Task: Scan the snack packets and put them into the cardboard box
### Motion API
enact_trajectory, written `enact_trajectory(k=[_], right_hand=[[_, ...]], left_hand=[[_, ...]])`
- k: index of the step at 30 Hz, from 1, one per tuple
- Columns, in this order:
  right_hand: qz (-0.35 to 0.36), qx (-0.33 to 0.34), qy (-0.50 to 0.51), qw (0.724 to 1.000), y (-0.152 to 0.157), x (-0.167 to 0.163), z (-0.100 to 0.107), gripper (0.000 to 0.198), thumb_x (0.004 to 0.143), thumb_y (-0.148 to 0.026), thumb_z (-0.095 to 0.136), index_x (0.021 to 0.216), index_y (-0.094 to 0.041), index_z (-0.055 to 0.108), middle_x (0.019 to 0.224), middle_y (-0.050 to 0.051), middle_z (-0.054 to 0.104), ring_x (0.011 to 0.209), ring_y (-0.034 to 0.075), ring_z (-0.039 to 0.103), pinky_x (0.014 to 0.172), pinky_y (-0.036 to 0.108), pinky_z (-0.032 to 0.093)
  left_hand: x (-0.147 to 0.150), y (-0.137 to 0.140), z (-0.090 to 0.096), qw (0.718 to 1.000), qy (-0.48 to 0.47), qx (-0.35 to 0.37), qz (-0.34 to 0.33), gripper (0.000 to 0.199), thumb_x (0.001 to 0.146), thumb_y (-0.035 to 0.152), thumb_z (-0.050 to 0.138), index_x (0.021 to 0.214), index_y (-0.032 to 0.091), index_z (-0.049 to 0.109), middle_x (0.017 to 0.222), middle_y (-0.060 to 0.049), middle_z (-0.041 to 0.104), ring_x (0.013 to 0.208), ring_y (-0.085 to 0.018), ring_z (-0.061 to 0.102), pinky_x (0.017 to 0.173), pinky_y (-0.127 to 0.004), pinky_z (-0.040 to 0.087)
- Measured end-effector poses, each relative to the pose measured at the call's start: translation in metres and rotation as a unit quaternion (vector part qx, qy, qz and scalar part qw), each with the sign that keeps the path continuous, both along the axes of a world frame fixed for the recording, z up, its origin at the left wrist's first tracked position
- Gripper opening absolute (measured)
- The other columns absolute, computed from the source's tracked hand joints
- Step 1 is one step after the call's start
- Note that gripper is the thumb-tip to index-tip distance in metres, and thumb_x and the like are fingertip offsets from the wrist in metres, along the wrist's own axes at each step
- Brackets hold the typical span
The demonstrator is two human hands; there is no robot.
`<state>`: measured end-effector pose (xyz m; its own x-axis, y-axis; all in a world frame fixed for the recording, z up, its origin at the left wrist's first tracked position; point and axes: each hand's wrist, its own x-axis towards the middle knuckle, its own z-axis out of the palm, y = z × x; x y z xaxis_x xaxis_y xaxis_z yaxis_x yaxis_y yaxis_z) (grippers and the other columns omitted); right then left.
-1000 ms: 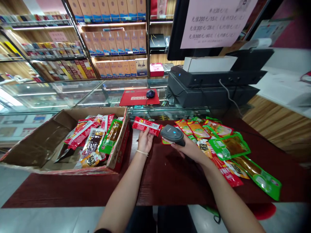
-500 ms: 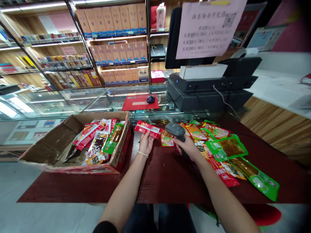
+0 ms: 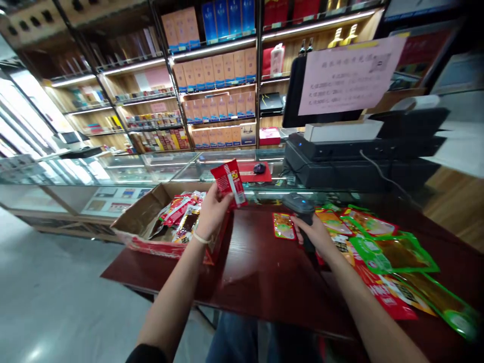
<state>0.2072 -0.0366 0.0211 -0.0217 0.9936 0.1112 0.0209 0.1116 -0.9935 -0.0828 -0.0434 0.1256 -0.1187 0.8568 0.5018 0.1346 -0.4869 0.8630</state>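
Observation:
Raised above the right edge of the cardboard box (image 3: pixel 151 245), my left hand (image 3: pixel 214 209) pinches a red snack packet (image 3: pixel 230 182) and holds it up. Wrapped round the handle of a dark barcode scanner (image 3: pixel 298 202), my right hand (image 3: pixel 315 232) is closed over the table. Just left of the scanner lies a small red-edged snack packet (image 3: pixel 283 225). Several red, white and dark packets (image 3: pixel 181 209) lie inside the box. To the right of my right hand spreads a pile of packets, with a large green-edged packet (image 3: pixel 397 252) on top.
The dark red table (image 3: pixel 257 272) carries the box and the packets. Behind it runs a glass counter (image 3: pixel 159 166) with a mouse (image 3: pixel 259 168) on a red mat (image 3: pixel 251 174). A cash register (image 3: pixel 325 166) and monitor with a pink sign (image 3: pixel 350 75) stand at the back right.
My left hand has lifted the red packet off the table and brought it up and left, toward the box. The scanner stays in my right hand. The view has shifted to the left.

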Motion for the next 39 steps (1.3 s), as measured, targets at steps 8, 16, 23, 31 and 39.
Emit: enact_trajectory(k=[8, 16, 23, 31, 39], right_hand=[[0.035, 0.001, 0.061, 0.998, 0.002, -0.035, 0.020, 0.038, 0.073, -0.050, 0.077, 0.088, -0.024, 0.053, 0.057, -0.007, 0.052, 0.037, 0.011, 0.043, 0.037, 0.027, 0.037], [0.012, -0.002, 0.062, 0.998, 0.008, -0.031, 0.020, 0.040, 0.073, -0.048, 0.077, 0.092, -0.025, 0.051, 0.056, -0.008, 0.052, 0.037, 0.010, 0.043, 0.036, 0.025, 0.038], [-0.032, 0.003, 0.050, 0.998, 0.013, 0.009, 0.020, 0.041, 0.072, -0.049, 0.077, 0.092, -0.024, 0.050, 0.058, -0.008, 0.053, 0.037, 0.009, 0.044, 0.035, 0.022, 0.037], [-0.088, -0.024, 0.063, 0.994, 0.012, 0.047, 0.007, 0.038, 0.072, -0.048, 0.078, 0.089, -0.026, 0.051, 0.055, -0.008, 0.052, 0.037, 0.010, 0.044, 0.032, 0.023, 0.035], [-0.113, -0.048, 0.101, 0.987, 0.009, 0.057, 0.005, 0.040, 0.071, -0.047, 0.079, 0.090, -0.027, 0.050, 0.057, -0.008, 0.053, 0.036, 0.009, 0.044, 0.032, 0.023, 0.036]], left_hand=[[-0.113, 0.000, -0.028, 0.897, 0.394, -0.028, 0.200, 0.054, 0.075, 0.006, 0.051, 0.127, 0.020, 0.061, 0.132, -0.009, 0.064, 0.125, -0.027, 0.056, 0.109, -0.042, 0.042], [-0.101, 0.008, -0.044, 0.934, 0.334, -0.049, 0.115, 0.037, 0.085, 0.020, 0.051, 0.119, 0.021, 0.065, 0.119, -0.007, 0.071, 0.111, -0.023, 0.066, 0.101, -0.040, 0.050], [-0.019, 0.004, -0.024, 0.952, 0.304, -0.019, 0.023, 0.030, 0.089, 0.027, 0.053, 0.116, 0.022, 0.066, 0.112, -0.005, 0.074, 0.103, -0.021, 0.069, 0.094, -0.034, 0.053], [0.090, 0.034, -0.069, 0.938, 0.319, -0.062, -0.121, 0.029, 0.088, 0.024, 0.056, 0.115, 0.024, 0.066, 0.109, -0.003, 0.074, 0.102, -0.020, 0.069, 0.093, -0.031, 0.052], [0.148, 0.091, -0.151, 0.856, 0.481, -0.183, -0.052, 0.063, 0.075, 0.040, 0.072, 0.129, 0.011, 0.056, 0.129, -0.022, 0.059, 0.121, -0.035, 0.055, 0.101, -0.043, 0.042]])
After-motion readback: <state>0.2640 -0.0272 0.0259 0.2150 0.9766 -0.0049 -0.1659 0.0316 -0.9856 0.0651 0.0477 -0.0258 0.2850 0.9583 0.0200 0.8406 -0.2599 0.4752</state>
